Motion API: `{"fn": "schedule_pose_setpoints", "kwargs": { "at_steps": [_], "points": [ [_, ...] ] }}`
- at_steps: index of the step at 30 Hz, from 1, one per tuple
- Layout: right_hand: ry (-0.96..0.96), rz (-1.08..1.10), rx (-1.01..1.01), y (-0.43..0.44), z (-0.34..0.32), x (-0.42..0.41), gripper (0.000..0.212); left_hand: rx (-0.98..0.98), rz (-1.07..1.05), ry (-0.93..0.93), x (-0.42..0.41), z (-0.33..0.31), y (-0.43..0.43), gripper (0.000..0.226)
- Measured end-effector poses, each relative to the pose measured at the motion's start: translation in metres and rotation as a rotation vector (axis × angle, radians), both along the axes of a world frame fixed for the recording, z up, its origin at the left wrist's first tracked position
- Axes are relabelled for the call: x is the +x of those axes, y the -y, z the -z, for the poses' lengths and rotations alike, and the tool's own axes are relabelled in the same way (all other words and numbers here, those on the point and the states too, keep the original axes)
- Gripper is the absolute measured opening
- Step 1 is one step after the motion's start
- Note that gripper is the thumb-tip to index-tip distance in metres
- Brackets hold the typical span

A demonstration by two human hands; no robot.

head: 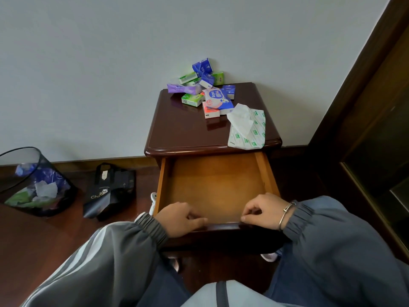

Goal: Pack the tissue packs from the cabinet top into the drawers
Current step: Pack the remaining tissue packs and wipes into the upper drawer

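Observation:
A dark wooden bedside cabinet [183,129] stands against the wall. Several small tissue packs [200,87] in green, blue, purple and orange lie heaped at the back of its top. A larger white soft pack with green print [247,129] lies at the top's right front, a tissue sticking out. The top drawer [217,187] is pulled out and its bottom is bare. My left hand [179,218] and my right hand [261,211] both grip the drawer's front edge with curled fingers.
A mesh waste bin [33,182] with scraps stands on the floor at left. A black paper bag [110,191] lies beside it. Dark wooden furniture [376,129] rises on the right. My knees are below the drawer.

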State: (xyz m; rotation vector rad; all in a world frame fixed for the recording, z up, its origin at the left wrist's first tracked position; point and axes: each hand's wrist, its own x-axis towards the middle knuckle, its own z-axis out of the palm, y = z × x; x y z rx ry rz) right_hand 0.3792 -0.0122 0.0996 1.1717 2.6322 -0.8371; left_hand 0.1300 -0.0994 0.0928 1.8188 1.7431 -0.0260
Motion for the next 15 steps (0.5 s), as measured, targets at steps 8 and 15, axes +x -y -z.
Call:
{"fn": "schedule_pose_setpoints", "kwargs": {
  "at_steps": [8, 15],
  "points": [
    [-0.052, 0.058, -0.093, -0.002, -0.008, -0.005, 0.02, 0.012, -0.062, 0.03, 0.001, 0.008, -0.004, 0.037],
    [-0.314, 0.24, 0.02, -0.022, -0.006, 0.0, 0.013, 0.082, -0.154, 0.185, -0.005, 0.006, -0.015, 0.026]
  ]
}}
